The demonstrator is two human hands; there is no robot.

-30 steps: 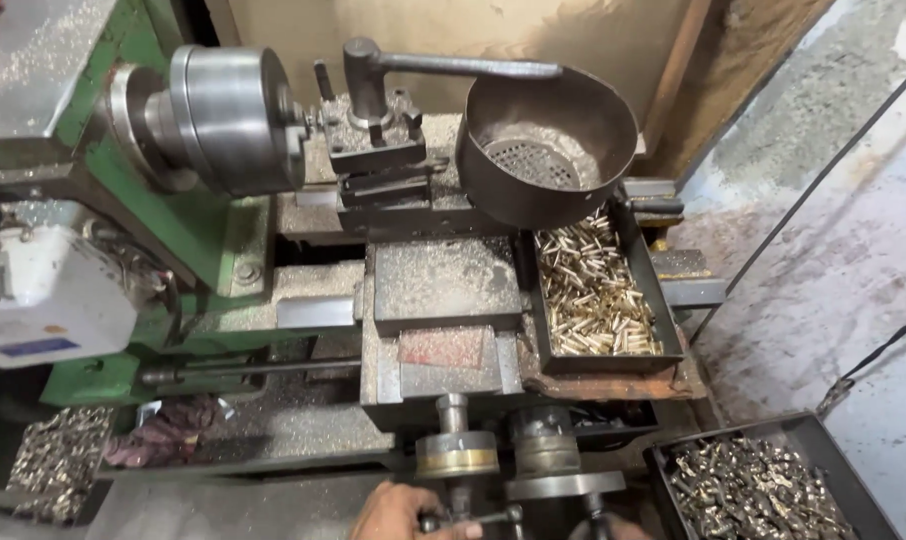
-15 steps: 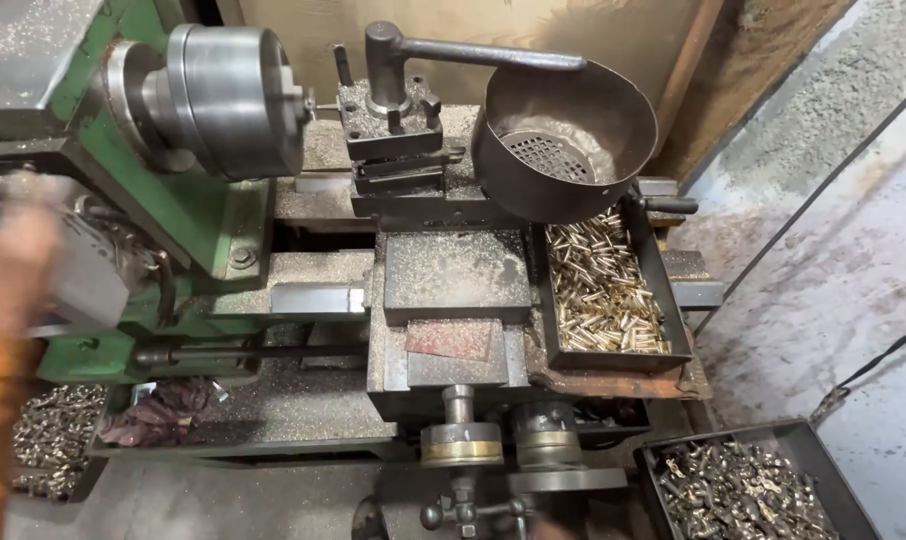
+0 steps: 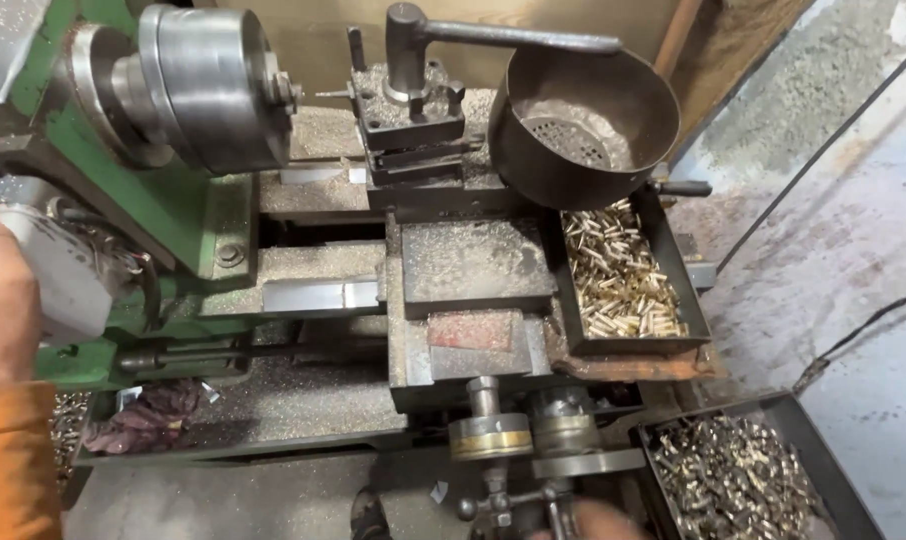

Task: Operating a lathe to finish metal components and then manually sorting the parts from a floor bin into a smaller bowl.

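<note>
I look down on a green metal lathe with a steel chuck [image 3: 208,85] and a tool post [image 3: 413,125]. My left hand [image 3: 3,300], in an orange sleeve [image 3: 13,470], lies at the left edge against a white switch box [image 3: 73,280] on the headstock; its fingers are hidden. Only the top of my right hand [image 3: 593,522] shows at the bottom edge, right beside the cross-slide crank handle [image 3: 503,505]. Its grip is cut off by the frame.
A dark perforated metal pan [image 3: 583,125] sits behind a tray of small brass pieces [image 3: 623,275]. A second bin of brass parts [image 3: 733,480] stands at the lower right. A dirty rag [image 3: 148,415] and metal chips lie on the lathe bed. A cable [image 3: 853,330] crosses the floor at right.
My left hand has left the crank at the bottom and gone up to the white box at the left. My right hand stays low by the crank.
</note>
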